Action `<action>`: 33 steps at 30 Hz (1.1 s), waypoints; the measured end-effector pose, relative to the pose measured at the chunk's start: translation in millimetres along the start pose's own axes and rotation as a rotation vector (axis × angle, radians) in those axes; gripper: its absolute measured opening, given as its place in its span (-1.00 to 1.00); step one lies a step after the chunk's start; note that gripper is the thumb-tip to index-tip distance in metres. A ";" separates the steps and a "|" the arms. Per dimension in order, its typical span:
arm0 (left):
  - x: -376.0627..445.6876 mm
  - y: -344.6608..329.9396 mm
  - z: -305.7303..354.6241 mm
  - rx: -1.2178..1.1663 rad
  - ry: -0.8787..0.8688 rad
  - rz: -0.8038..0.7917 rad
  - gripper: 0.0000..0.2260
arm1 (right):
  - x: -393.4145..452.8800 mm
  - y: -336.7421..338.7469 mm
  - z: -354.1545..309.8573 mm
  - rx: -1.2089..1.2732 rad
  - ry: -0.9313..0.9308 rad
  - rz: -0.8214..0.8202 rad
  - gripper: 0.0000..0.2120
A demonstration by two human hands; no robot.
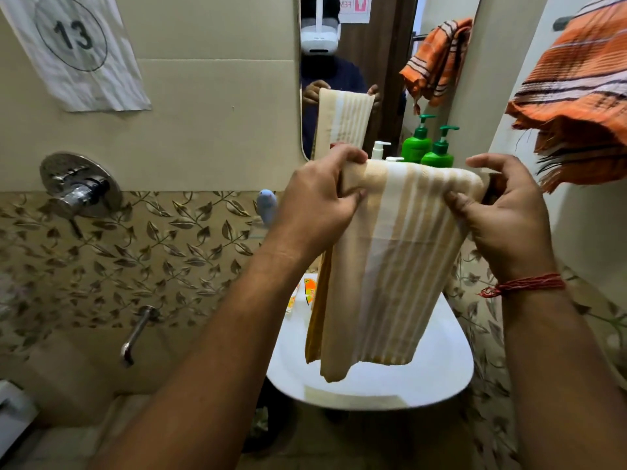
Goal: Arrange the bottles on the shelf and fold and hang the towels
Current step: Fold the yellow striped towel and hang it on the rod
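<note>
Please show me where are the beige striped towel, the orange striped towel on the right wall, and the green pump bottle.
Beige striped towel (pixel 400 252): head view, middle of hanging cloth.
Orange striped towel (pixel 576 96): head view, middle of draped cloth.
Green pump bottle (pixel 438 157): head view, bottle body.

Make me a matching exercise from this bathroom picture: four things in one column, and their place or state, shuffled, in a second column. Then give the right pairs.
Things:
1. beige striped towel
2. orange striped towel
3. green pump bottle
4. paper sheet marked 13

Places or states:
A. stuck on the wall at upper left
B. held up over the white basin by the left hand and right hand
C. hanging high on the right
D. standing behind the held towel, by the mirror

Pairs: 1-B, 2-C, 3-D, 4-A
</note>
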State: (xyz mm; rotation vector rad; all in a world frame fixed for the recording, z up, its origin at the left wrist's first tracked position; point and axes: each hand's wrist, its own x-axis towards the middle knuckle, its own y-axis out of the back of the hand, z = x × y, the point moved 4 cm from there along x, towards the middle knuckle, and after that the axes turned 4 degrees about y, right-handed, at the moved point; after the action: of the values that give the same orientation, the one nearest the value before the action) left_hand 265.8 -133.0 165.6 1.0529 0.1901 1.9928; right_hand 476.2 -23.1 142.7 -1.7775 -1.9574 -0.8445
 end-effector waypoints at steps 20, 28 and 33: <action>36.7 9.2 -16.7 -0.464 0.072 0.238 -0.66 | 27.8 9.3 -52.9 0.072 0.273 0.075 -0.61; 41.6 10.2 -13.3 -0.861 0.180 0.069 -0.58 | 30.4 16.1 -67.0 0.198 0.192 0.114 -0.60; 47.0 9.5 3.1 -0.946 0.151 0.002 -0.68 | 17.8 36.5 -89.1 0.137 0.225 0.150 -0.66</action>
State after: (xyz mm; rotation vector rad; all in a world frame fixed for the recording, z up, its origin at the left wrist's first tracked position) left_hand 249.0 -104.7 200.6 0.2873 -0.6235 1.8199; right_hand 498.5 -65.8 228.0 -1.6493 -1.6756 -0.8012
